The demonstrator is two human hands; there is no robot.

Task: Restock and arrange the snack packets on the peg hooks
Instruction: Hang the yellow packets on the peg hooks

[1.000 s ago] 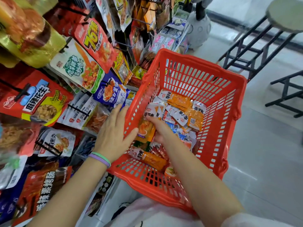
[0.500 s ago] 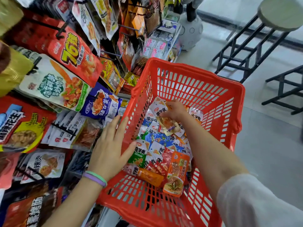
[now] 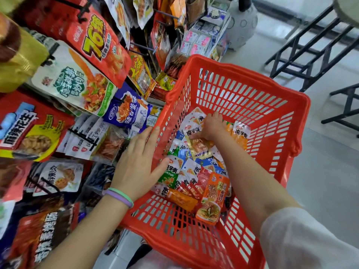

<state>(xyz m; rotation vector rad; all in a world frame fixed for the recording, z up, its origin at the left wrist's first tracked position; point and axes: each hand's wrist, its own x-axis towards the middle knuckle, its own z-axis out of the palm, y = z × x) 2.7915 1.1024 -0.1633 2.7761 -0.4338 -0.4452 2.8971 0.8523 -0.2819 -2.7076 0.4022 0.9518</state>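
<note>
Packet [image 3: 200, 148] under right hand [image 3: 208, 129] lies tilted, diagonal.

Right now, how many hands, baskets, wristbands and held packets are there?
Hands: 2, left hand and right hand
Red basket: 1
Wristbands: 2, green wristband and purple wristband
Snack packet in the right hand's fingers: 1
Total: 6

Small snack packets [image 3: 194, 167] lie heaped in the red basket [image 3: 272, 117]; larger packets [image 3: 97, 53] hang on peg hooks [image 3: 139, 47].
</note>
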